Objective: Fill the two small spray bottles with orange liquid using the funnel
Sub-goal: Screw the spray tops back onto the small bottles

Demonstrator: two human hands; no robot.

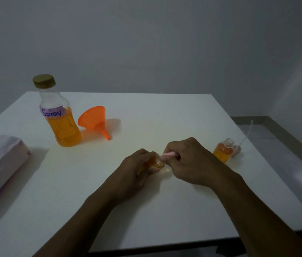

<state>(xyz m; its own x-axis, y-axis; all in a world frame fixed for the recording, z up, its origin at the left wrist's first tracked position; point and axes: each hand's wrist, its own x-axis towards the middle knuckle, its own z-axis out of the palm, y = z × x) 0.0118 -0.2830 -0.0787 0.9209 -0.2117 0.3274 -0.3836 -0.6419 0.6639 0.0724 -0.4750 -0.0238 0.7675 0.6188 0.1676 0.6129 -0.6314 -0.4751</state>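
Hands: left hand [139,164] grips a filled small spray bottle [154,162], right hand [187,158] pinches its pink spray cap [168,155] at the neck; capping step, apparently; next, tightening it squarely.

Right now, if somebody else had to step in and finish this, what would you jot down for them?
Left hand grips a small clear bottle of orange liquid; right hand grips its pink spray top at the neck. Second small bottle stands uncapped at right, holding orange liquid, its pink sprayer lying beside it. Orange plastic funnel lies tipped by the capped large bottle. Left: both sprayers secured.
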